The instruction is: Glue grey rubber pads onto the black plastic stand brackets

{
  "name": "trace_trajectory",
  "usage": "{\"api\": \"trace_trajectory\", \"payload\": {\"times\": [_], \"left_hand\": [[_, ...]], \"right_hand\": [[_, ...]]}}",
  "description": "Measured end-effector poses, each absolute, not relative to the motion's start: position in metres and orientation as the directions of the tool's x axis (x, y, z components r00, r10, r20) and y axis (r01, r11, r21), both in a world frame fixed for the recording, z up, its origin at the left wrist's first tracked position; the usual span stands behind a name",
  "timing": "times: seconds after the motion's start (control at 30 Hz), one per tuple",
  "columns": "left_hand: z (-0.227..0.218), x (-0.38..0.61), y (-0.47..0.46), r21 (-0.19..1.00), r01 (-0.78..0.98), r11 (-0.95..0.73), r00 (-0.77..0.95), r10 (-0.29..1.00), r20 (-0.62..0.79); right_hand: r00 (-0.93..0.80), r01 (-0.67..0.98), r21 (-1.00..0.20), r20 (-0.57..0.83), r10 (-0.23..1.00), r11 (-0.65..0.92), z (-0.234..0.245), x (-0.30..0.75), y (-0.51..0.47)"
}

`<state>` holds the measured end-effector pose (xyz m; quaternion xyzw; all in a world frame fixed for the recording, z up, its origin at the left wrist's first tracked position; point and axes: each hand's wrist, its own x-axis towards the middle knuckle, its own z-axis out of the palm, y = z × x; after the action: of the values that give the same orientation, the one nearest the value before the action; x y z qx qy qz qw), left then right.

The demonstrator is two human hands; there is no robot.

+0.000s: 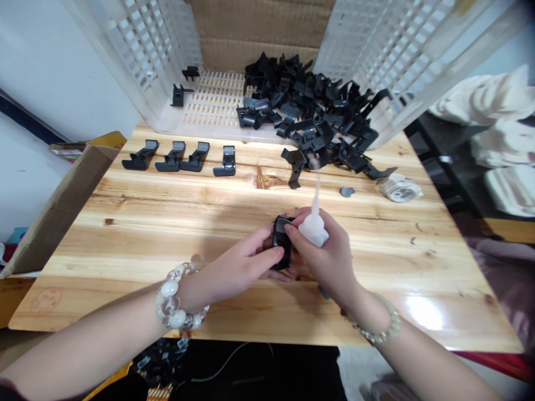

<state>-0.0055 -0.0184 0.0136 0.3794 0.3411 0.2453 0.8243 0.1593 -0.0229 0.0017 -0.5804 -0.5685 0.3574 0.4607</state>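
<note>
My left hand [254,256] is closed around a black plastic clip part [283,240] near the middle of the wooden table, its thumb lying on the part's face. In my right hand [326,256] sits a small white squeeze bottle [314,229] with a long thin nozzle pointing up and away from me. The thumb and fingers of that hand also touch the upper end of the black part. Some of the fingers are hidden behind the part and the bottle. Farther back on the left, several similar black clips [194,157] stand in a row.
A white plastic basket [167,120] lies on its side at the back, black clips [309,106] spilling from it onto the table [137,223]. A roll [400,188] and a small grey piece [346,191] lie at right. A cardboard box [62,206] stands left of the table.
</note>
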Motion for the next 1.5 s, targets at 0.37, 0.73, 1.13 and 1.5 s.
{"api": "trace_trajectory", "payload": {"times": [0.37, 0.73, 1.13, 1.5], "left_hand": [[0.008, -0.004, -0.019, 0.945, -0.070, 0.319, 0.630, 0.749, -0.206], [0.010, 0.002, -0.018, 0.964, 0.008, 0.265, 0.510, 0.828, -0.232], [0.003, 0.004, -0.017, 0.907, -0.173, 0.385, 0.459, 0.846, -0.272], [0.001, 0.001, -0.016, 0.908, -0.168, 0.385, 0.460, 0.845, -0.273]], "right_hand": [[0.058, -0.090, -0.970, -0.232, 0.971, -0.226, 0.006, 0.153, -0.021], [0.023, -0.118, -0.973, -0.201, 0.979, -0.197, 0.008, 0.149, -0.025], [-0.021, -0.152, -0.975, -0.161, 0.987, -0.162, 0.013, 0.149, -0.025], [-0.004, -0.046, -0.994, -0.099, 0.995, -0.099, 0.018, 0.155, -0.019]]}}
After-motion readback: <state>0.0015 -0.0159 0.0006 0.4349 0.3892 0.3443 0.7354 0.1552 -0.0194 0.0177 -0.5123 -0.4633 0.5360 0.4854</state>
